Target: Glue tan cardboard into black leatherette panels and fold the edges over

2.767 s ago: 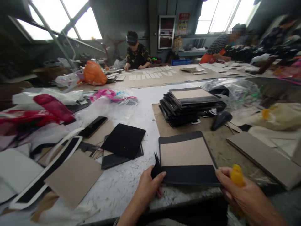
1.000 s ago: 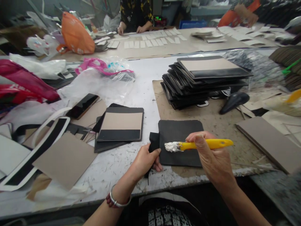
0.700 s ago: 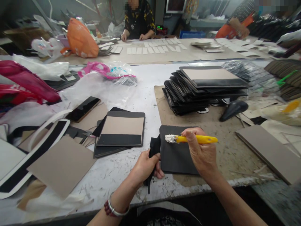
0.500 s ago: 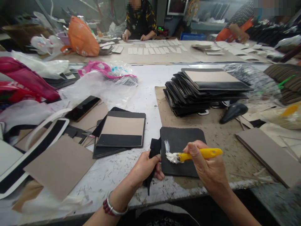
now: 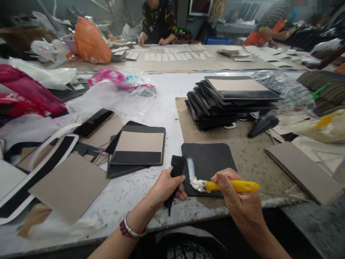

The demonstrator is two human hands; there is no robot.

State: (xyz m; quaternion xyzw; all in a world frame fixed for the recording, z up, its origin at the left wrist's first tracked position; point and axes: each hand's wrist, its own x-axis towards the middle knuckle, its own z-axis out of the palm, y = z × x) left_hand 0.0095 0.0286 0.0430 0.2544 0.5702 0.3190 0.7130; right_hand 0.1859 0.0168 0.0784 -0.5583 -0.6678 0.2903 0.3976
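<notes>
My right hand (image 5: 239, 194) grips a yellow-handled brush (image 5: 237, 186), its bristles loaded with white paste. The bristles touch a black square panel (image 5: 210, 158) with rounded corners, lying flat near the table's front edge. A white streak of paste (image 5: 191, 167) runs along the panel's left side. My left hand (image 5: 168, 185) pinches a narrow black strip (image 5: 176, 167) at the panel's left edge, its fingers against that edge. Left of the hands, a black panel with a beige rectangle (image 5: 138, 144) rests on other black pieces.
A tall stack of black panels (image 5: 215, 108) stands behind the work panel, with a black tool (image 5: 263, 126) beside it. Grey boards (image 5: 302, 169) lie at right. A phone (image 5: 95, 122), a loose board (image 5: 70, 187) and plastic bags (image 5: 113, 97) are at left. Two people work across the table.
The brush has moved slightly toward me down the panel, and the white streak is longer. My left hand keeps its hold on the black strip. The whole view has shifted a little.
</notes>
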